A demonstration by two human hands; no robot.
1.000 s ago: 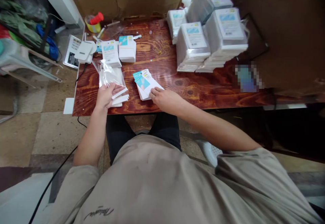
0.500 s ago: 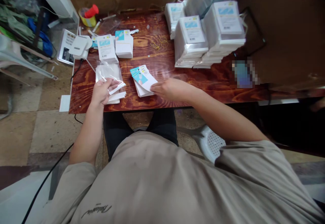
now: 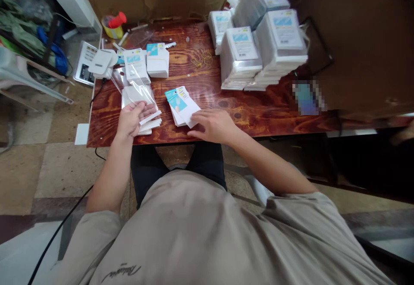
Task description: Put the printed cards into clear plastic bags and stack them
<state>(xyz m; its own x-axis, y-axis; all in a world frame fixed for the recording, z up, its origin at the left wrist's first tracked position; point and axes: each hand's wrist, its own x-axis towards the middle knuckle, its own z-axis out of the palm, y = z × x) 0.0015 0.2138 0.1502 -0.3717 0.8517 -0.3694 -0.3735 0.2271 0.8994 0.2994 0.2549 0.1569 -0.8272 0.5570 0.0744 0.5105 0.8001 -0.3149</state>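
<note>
While pinching a clear bag (image 3: pixel 139 91) in left hand (image 3: pixel 131 119) near the front left corner of the bench (image 3: pixel 252 123), touched fanned cards (image 3: pixel 184 109) by the front edge with right hand (image 3: pixel 215 125), fingers and thumb apart. Seemed occupied with separating one; called for gentle fingertip lifting.

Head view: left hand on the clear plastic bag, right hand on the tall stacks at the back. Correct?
Wrong on the right hand: the head view shows it at the fanned white-and-blue cards. The left hand is on the clear plastic bag, as you say.
</note>
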